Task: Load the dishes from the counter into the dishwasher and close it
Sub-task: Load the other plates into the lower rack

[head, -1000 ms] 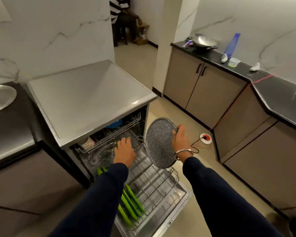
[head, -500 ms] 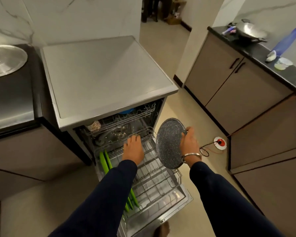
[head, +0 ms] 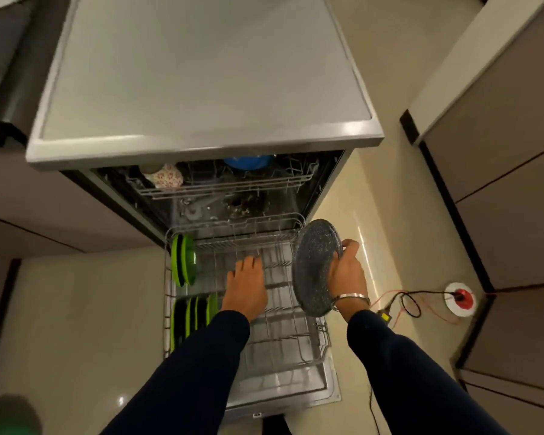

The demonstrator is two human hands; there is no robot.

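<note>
The dishwasher (head: 201,89) stands open below me, its lower wire rack (head: 283,340) pulled out over the dropped door. My right hand (head: 347,274) grips a speckled grey plate (head: 314,265) on edge, over the rack's right side. My left hand (head: 247,285) rests palm down on the rack's tines near the middle, fingers straight. Green plates (head: 184,260) stand upright in the rack's left slots, with more green plates (head: 195,315) nearer me. In the upper rack (head: 226,186) sit a patterned cup (head: 167,177) and a blue bowl (head: 248,161).
A white and red floor socket (head: 459,299) with a black cable (head: 409,304) lies on the tiles to the right. Beige cabinets (head: 500,152) line the right side, and another cabinet (head: 44,221) flanks the dishwasher's left. A green blurred object (head: 7,416) sits at the bottom left.
My view has tilted down and closer over the dishwasher. Both hands have moved further in over the lower rack, and the grey plate stays gripped in my right hand.
</note>
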